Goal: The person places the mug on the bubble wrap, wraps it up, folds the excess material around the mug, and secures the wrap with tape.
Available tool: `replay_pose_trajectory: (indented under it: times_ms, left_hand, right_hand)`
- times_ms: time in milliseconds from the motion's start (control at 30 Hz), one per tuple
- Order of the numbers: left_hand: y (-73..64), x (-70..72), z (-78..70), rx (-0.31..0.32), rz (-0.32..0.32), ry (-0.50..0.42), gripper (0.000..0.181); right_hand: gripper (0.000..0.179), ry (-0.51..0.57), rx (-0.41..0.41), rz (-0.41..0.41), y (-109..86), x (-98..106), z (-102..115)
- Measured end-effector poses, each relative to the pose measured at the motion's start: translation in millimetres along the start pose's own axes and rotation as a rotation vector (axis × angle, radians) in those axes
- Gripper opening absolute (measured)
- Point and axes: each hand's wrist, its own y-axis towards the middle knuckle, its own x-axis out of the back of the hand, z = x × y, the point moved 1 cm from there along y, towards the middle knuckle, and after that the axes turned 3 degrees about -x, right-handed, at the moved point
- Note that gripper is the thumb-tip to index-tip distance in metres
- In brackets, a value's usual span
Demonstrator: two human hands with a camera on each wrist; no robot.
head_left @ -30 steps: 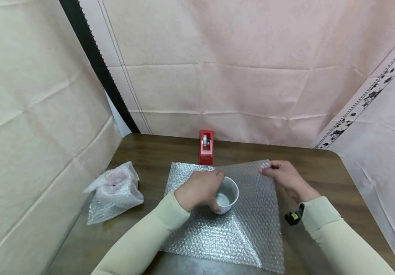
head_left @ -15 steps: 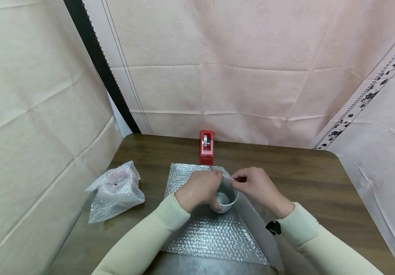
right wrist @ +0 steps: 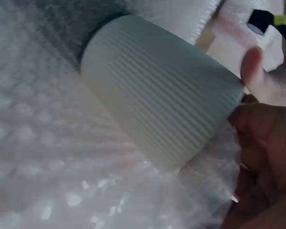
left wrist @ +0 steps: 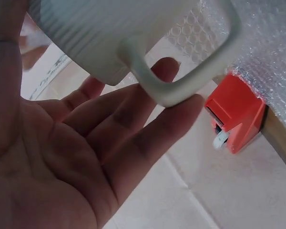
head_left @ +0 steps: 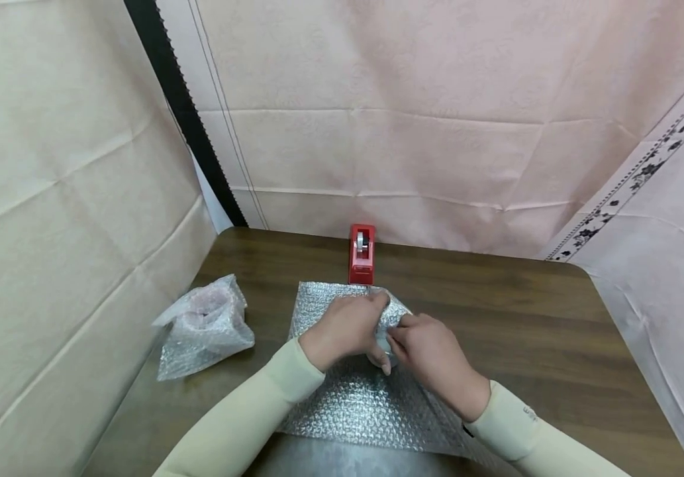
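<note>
A pale ribbed mug (right wrist: pixel 157 90) stands on a sheet of bubble wrap (head_left: pixel 353 404). Its handle (left wrist: pixel 174 93) shows in the left wrist view, beside the fingertips. My left hand (head_left: pixel 344 328) holds the mug from its left side, thumb at the near side and fingers at the far side. My right hand (head_left: pixel 437 361) pinches the sheet's right-hand part, folded over against the mug's mouth. In the head view, the hands and the folded wrap hide most of the mug.
A red tape dispenser (head_left: pixel 362 255) stands just beyond the sheet's far edge. At the left of the wooden table (head_left: pixel 526 318) lies a bundle wrapped in bubble wrap (head_left: pixel 204 328). Cloth hangings (head_left: pixel 437 159) rise behind and at the sides.
My right hand has brought the sheet's far right corner leftward and down over the mug, folding the right side across. The left hand has stayed on the mug.
</note>
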Motion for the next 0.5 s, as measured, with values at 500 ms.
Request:
replay_pose_trajectory:
  times_ms: [500]
  left_hand:
    - [-47.5, 35.6, 40.7, 0.194, 0.108, -0.075, 0.063]
  right_hand:
    - [0.034, -0.207, 0.185, 0.154, -8.5, 5, -2]
